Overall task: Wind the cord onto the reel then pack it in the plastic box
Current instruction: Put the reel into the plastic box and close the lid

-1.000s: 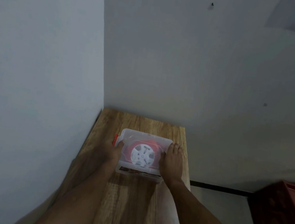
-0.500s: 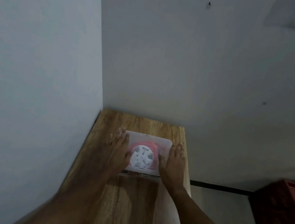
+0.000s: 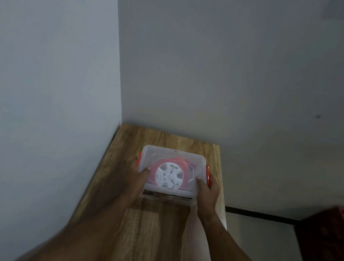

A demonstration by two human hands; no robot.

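Observation:
A clear plastic box (image 3: 173,156) with its lid on and orange side latches stands on the wooden table (image 3: 150,229). Through the lid I see the white reel (image 3: 169,175) lying flat with the orange cord (image 3: 180,160) wound round it. My left hand (image 3: 135,178) grips the box's left end, thumb on the lid and fingers by the left latch. My right hand (image 3: 208,188) grips the right end, thumb on the lid and fingers at the right orange latch (image 3: 207,175).
The narrow table sits in a corner, with a wall (image 3: 37,85) along its left side and another wall behind it. Its right edge drops to the floor, where a dark red crate (image 3: 333,246) stands.
Both hands lay flat on the lid half a second ago; they have since slid outward to the box's two ends and taken hold there by the orange latches.

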